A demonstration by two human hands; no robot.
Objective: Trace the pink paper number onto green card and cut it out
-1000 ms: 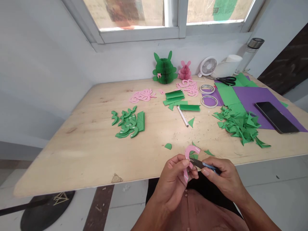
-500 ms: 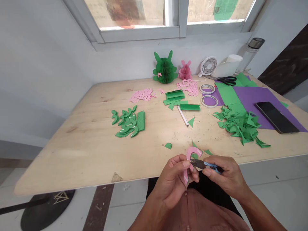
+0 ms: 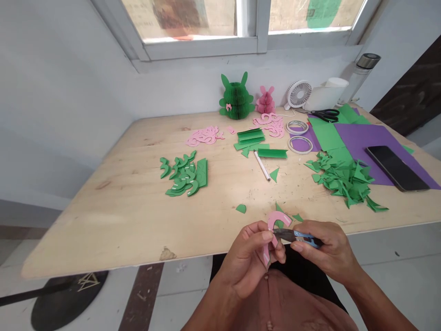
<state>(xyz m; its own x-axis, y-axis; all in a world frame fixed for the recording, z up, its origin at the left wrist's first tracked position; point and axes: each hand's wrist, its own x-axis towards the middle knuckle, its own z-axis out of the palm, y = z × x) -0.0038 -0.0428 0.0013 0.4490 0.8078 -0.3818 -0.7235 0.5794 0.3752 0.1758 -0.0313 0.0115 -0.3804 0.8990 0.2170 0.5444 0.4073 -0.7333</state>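
Observation:
Over the table's front edge, my left hand (image 3: 253,250) pinches a curved pink paper piece (image 3: 278,217) between thumb and fingers. White strips show on the pink piece near its ends. My right hand (image 3: 325,246) is closed around small thread snips (image 3: 299,236) with blue handles and dark blades. The blade tips touch the pink piece beside my left thumb, and the fingertips partly hide them. Small green paper scraps (image 3: 298,217) lie on the table just behind my hands.
Green curved cutouts (image 3: 184,177) lie left of centre, pink cutouts (image 3: 205,136) behind them. A heap of green scraps (image 3: 341,177), a phone (image 3: 396,168), tape rolls (image 3: 300,145) and black scissors (image 3: 324,115) are on the right. A green paper figure (image 3: 236,99) stands by the wall.
My right hand and the snips have shifted very slightly to the right. My left hand keeps its pinch on the pink piece.

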